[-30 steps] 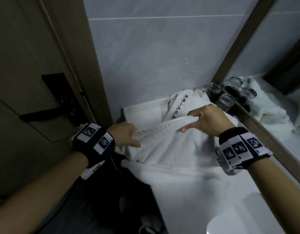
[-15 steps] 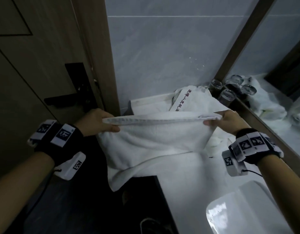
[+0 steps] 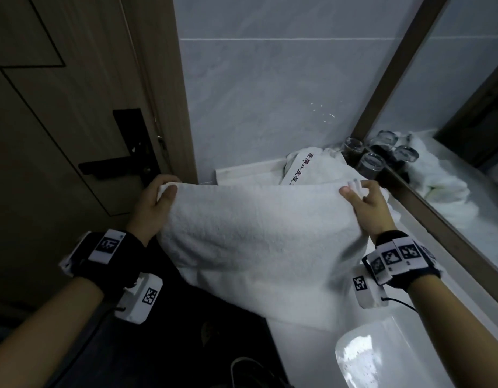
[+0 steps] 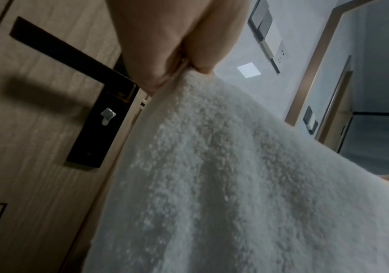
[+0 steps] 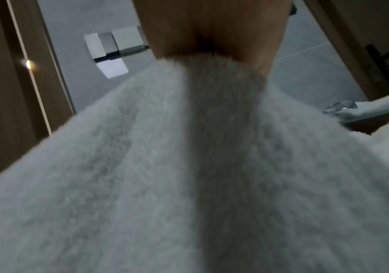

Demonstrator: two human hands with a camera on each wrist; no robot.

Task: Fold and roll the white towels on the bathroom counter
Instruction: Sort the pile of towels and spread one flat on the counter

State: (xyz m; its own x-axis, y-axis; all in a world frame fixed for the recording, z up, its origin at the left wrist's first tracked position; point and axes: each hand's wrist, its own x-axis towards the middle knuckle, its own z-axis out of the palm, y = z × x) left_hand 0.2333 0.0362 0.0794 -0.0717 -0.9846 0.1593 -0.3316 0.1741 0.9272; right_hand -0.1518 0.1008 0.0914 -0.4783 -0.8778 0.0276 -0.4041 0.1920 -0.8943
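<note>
Door [image 3: 60,135]: wooden, with a black handle [image 3: 107,166], at left.
Counter [image 3: 312,345]: white, with a basin [image 3: 396,357] at the near right.
Towel [image 3: 259,242]: held up over the counter's left end, top edge stretched between both hands, lower part draping onto the counter.
Second towel [image 3: 312,169]: heaped by the wall, red lettering.
Glasses [image 3: 368,163]: beside the mirror.
Left hand [image 3: 155,208]: thumb and fingers pinch the left corner.
Right hand [image 3: 368,208]: thumb and fingers pinch the right corner.

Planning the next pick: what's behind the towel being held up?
Behind the held towel, pinched by the left hand and right hand, lies a white towel with red lettering; upturned glasses stand beside it. The lettered towel's lower part is covered.
</note>
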